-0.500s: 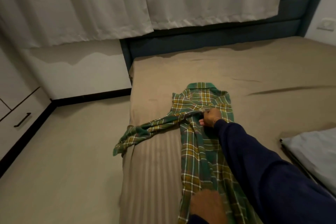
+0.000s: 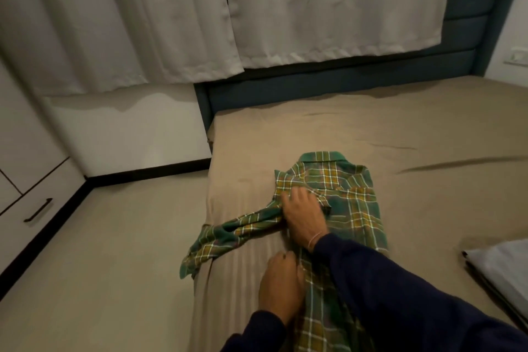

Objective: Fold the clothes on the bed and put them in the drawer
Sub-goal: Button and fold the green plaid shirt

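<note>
Gripping plaid shirt (image 2: 354,200) — both hands

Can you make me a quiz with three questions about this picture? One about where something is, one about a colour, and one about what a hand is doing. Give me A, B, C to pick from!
1. Where does the loose sleeve of the plaid shirt hang?
A. Over the bed's left edge
B. On the curtain
C. Inside the drawer

2. What colours is the shirt?
A. Red and black
B. Green and yellow
C. Plain white

3. What is the right hand doing?
A. Pulling the drawer handle
B. Resting on the shirt near the sleeve
C. Waving in the air

Answers:
1. A: the sleeve trails off the side of the bed toward the floor.
2. B: the checks are green and yellow with pale lines.
3. B: it lies on the cloth where the sleeve meets the body, while the left hand rests on the shirt lower down.
</note>
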Demonstrator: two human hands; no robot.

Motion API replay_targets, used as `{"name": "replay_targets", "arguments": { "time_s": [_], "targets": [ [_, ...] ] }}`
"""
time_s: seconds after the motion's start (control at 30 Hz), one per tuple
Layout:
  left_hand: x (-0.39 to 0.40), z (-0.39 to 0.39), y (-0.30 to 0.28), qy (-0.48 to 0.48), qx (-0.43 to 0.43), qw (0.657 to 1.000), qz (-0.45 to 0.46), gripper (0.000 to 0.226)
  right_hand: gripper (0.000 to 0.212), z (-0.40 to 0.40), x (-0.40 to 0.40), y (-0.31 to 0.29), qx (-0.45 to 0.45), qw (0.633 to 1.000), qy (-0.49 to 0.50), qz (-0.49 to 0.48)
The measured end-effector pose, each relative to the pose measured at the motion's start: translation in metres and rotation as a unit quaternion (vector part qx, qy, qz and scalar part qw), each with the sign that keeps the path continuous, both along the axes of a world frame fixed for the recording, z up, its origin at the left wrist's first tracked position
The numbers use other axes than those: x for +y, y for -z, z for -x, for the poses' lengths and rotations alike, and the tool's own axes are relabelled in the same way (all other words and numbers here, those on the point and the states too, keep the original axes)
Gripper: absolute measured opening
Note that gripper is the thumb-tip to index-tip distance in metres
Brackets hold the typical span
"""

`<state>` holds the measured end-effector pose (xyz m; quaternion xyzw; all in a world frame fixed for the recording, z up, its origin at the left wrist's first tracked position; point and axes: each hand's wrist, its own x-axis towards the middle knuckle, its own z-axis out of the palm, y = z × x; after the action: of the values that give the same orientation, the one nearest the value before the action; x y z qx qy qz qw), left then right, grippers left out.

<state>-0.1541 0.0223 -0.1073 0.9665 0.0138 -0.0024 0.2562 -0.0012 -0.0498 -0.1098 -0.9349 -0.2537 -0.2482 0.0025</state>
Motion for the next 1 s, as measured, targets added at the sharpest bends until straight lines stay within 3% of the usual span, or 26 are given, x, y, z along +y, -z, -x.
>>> {"name": "replay_targets", "arguments": {
  "time_s": [0.1,0.17,0.23,0.27,0.33,0.37,0.4,0.43,0.5,0.57,0.6,0.63,0.67,0.7,0.73,0.77,0.83,0.87,0.9,0.93,0.97,1.0],
  "targets": [
    [0.02,-0.021,0.021,-0.051,-0.013,0.998,-0.019,0.022,0.057,0.003,0.054,0.002,0.075,0.982,-0.17,0.023],
    [0.035,-0.031,0.033,-0.064,-0.015,0.998,-0.018,0.023,0.074,-0.004,0.079,0.001,0.137,0.967,-0.204,0.066],
    [0.045,-0.036,0.043,-0.062,-0.012,0.998,-0.006,0.029,0.08,-0.011,0.097,-0.006,0.258,0.941,-0.198,0.09],
    [0.049,-0.039,0.046,-0.063,-0.012,0.998,0.014,0.029,0.072,-0.012,0.103,-0.012,0.301,0.929,-0.194,0.094],
    [0.059,-0.048,0.04,-0.141,-0.022,0.982,0.123,0.016,0.037,-0.016,0.108,-0.025,0.294,0.935,-0.194,0.046],
    [0.064,-0.052,0.031,-0.201,-0.026,0.953,0.227,0.014,0.027,-0.018,0.107,-0.03,0.282,0.94,-0.19,-0.011],
    [0.069,-0.058,0.023,-0.259,-0.035,0.894,0.364,0.015,0.023,-0.019,0.101,-0.035,0.268,0.942,-0.185,-0.084],
    [0.072,-0.063,0.009,-0.288,-0.04,0.808,0.513,0.01,0.022,-0.019,0.094,-0.037,0.245,0.938,-0.18,-0.164],
    [0.083,-0.074,-0.02,-0.278,-0.078,0.613,0.735,0.039,0.02,-0.012,0.072,-0.041,0.175,0.918,-0.172,-0.311],
    [0.099,-0.089,-0.051,-0.252,-0.139,0.507,0.813,0.063,0.024,-0.002,0.042,-0.037,0.122,0.902,-0.151,-0.385],
    [0.105,-0.098,-0.068,-0.247,-0.153,0.493,0.82,0.063,0.025,0.0,0.024,-0.034,0.123,0.913,-0.129,-0.366],
    [0.107,-0.106,-0.081,-0.242,-0.155,0.501,0.816,0.057,0.025,0.001,0.006,-0.029,0.14,0.937,-0.102,-0.304],
    [0.104,-0.114,-0.094,-0.228,-0.152,0.531,0.802,0.046,0.027,0.004,-0.013,-0.028,0.168,0.955,-0.082,-0.231],
    [0.095,-0.119,-0.106,-0.21,-0.149,0.587,0.768,0.036,0.036,0.005,-0.029,-0.027,0.211,0.957,-0.075,-0.186],
    [0.082,-0.124,-0.119,-0.177,-0.141,0.659,0.718,0.026,0.05,0.008,-0.044,-0.036,0.267,0.939,-0.085,-0.201],
    [0.067,-0.127,-0.132,-0.132,-0.127,0.735,0.652,0.02,0.065,0.012,-0.054,-0.051,0.325,0.899,-0.102,-0.276],
    [0.037,-0.135,-0.157,0.002,-0.098,0.885,0.456,0.019,0.08,0.014,-0.072,-0.094,0.38,0.783,-0.147,-0.471],
    [0.024,-0.14,-0.168,0.084,-0.088,0.934,0.336,0.022,0.081,0.01,-0.081,-0.115,0.396,0.727,-0.175,-0.534],
    [0.01,-0.145,-0.178,0.15,-0.08,0.958,0.232,0.023,0.079,0.006,-0.092,-0.135,0.414,0.682,-0.195,-0.57],
    [-0.002,-0.148,-0.184,0.188,-0.079,0.966,0.16,0.022,0.074,0.003,-0.102,-0.154,0.42,0.668,-0.201,-0.58],
    [-0.013,-0.151,-0.19,0.202,-0.088,0.968,0.118,0.022,0.062,-0.002,-0.111,-0.168,0.411,0.681,-0.192,-0.576],
    [-0.022,-0.154,-0.194,0.202,-0.112,0.968,0.101,0.024,0.046,-0.006,-0.119,-0.179,0.38,0.717,-0.164,-0.56]
  ]
}}
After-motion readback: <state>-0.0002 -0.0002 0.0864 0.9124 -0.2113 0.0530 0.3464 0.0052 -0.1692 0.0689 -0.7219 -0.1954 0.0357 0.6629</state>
